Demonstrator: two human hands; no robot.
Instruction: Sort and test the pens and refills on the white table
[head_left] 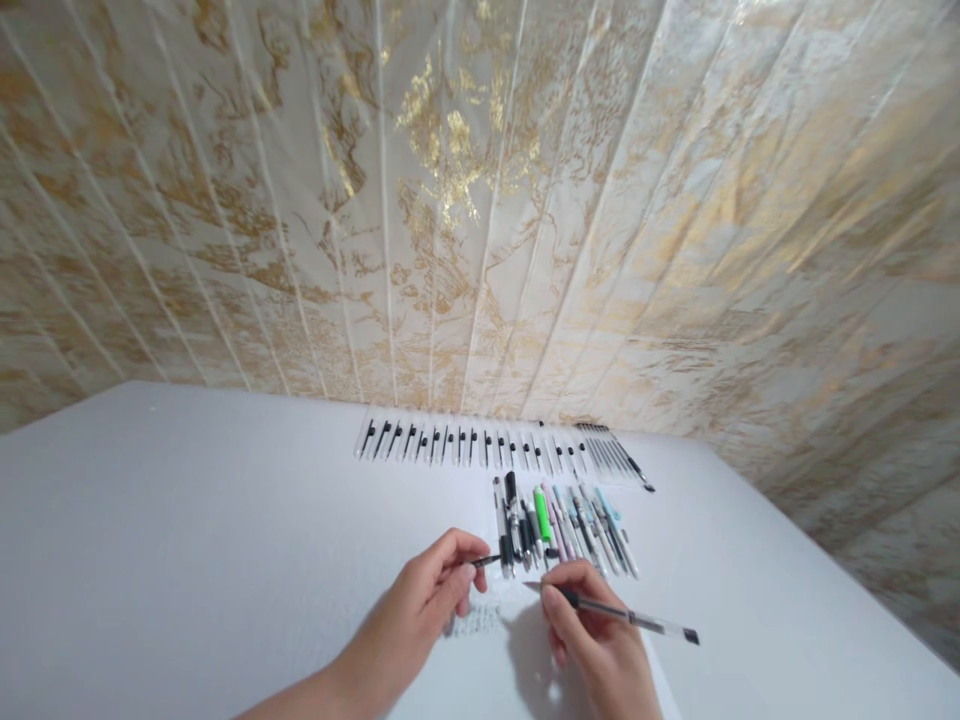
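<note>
My right hand (592, 640) grips a gel pen (637, 620) with a clear barrel and black grip. Its bare tip points left, above the paper, and its back end sticks out to the right. My left hand (439, 580) pinches a small, slim black piece that looks like a pen cap (486, 561), close to the near end of the loose pens. Beneath the hands lies a white sheet of paper (480, 680) bearing rows of dark handwriting (476, 622), partly hidden by my left fingers. Most of the sheet's edges are hard to make out.
Just beyond my hands lies a group of assorted pens, among them a bright green one (541, 515). Farther back, clear plastic sleeves (450, 440) with black-tipped refills form a long row on the white table (187, 520). Behind the table hangs a gold-patterned curtain (450, 250).
</note>
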